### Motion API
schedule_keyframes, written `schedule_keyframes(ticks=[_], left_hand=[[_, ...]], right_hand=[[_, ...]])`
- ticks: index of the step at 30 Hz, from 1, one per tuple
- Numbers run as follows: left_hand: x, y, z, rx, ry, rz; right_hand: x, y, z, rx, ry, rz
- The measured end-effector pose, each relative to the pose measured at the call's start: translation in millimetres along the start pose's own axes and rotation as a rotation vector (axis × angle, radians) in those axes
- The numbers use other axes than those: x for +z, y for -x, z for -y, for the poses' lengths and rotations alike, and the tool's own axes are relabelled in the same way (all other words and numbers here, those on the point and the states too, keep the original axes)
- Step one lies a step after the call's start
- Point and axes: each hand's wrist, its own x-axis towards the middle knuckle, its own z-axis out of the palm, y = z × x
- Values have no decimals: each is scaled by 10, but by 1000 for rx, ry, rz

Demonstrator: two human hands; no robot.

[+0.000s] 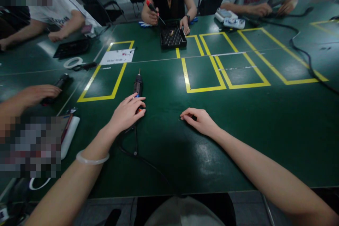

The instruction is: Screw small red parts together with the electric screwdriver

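On the green tabletop lies a black corded electric screwdriver, its bit pointing away from me. My left hand is draped over the tool's handle, fingers bent across it; the palm side is hidden. From the handle's rear, a black cord curves toward the near table edge. To the right, my right hand rests low on the table with thumb and fingertips drawn together in a pinch. A tiny speck shows on the table by those fingertips; whatever they hold is too small to name.
Yellow tape outlines mark the table. Opposite, a person holds a red-and-black screwdriver over a black tray. A co-worker's hand touches a dark tool at left. A white sheet, tape roll and cable lie farther off.
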Motion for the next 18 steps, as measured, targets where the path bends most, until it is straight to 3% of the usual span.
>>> schedule_keyframes(ticks=[5, 9, 12, 15, 18], left_hand=[[-12, 69, 736, -55, -80, 29], [-90, 145, 1093, -122, -114, 64], [-189, 221, 1078, -265, -213, 14], [-268, 283, 871, -467, -385, -48], [-330, 316, 667, -511, -485, -4]], right_hand=[[4, 0, -2, 11, 10, 4], [0, -10, 5, 18, 11, 9], [1, -12, 2, 13, 12, 12], [6, -5, -13, 7, 16, 16], [11, 2, -31, -1, 24, 13]])
